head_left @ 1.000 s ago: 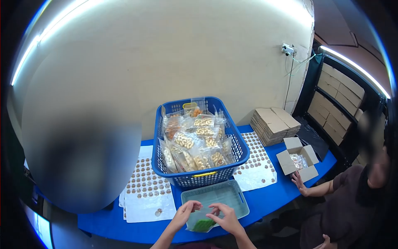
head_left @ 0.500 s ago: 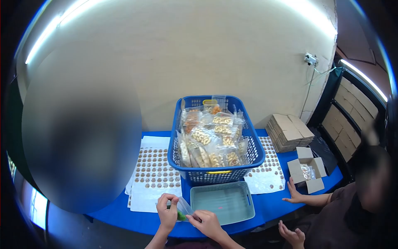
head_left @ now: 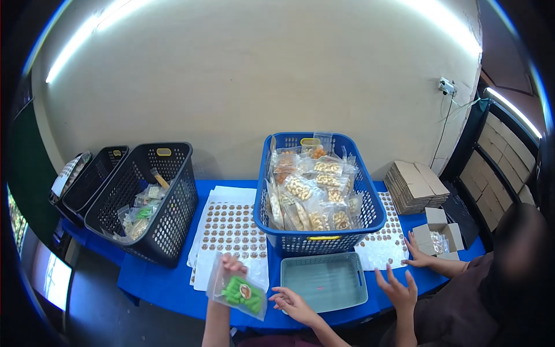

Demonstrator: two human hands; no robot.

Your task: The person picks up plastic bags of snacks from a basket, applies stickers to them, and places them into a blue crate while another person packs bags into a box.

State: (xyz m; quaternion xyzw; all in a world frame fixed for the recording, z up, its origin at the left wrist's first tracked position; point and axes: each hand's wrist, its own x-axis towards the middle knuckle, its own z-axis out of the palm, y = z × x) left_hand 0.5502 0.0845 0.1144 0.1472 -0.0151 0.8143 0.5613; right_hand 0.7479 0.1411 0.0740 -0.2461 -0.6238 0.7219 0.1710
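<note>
The left hand held the clear bag by its upper edge, the fingers closed on the film. The bag hung tilted over the front of the blue table, overlapping the lower part of a printed sheet in view. It contained green pieces; an oval label was located on its face. The right hand was positioned just beside the bag, fingers slightly apart and loosely bent, near the left end of the grey-green tray. Behind the tray stood the blue basket, loaded with packets. At the right, a co-worker's one hand was near the small carton; the other was raised, fingers spread.
</note>
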